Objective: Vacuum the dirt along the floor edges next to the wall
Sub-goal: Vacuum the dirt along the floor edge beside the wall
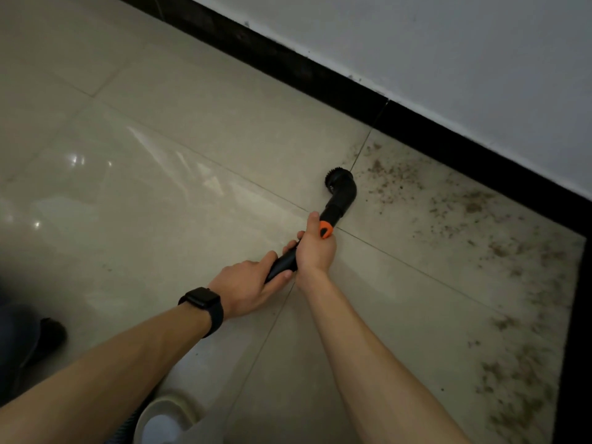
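Note:
A black vacuum wand [283, 261] with an orange collar [326, 229] ends in a bent nozzle with a round brush head [336, 181]. My right hand [315, 248] grips the wand just behind the collar. My left hand [246, 290], with a black watch on the wrist, grips the wand lower down. The brush head sits on the beige tile floor, just left of brown dirt [480, 225] scattered along the black skirting [448, 139].
A white wall [448, 52] rises above the skirting, which turns a corner at the right edge [579, 315]. More dirt [519, 379] lies along that right side. A pale slipper [166, 415] and a dark shoe [51, 331] are at the lower left.

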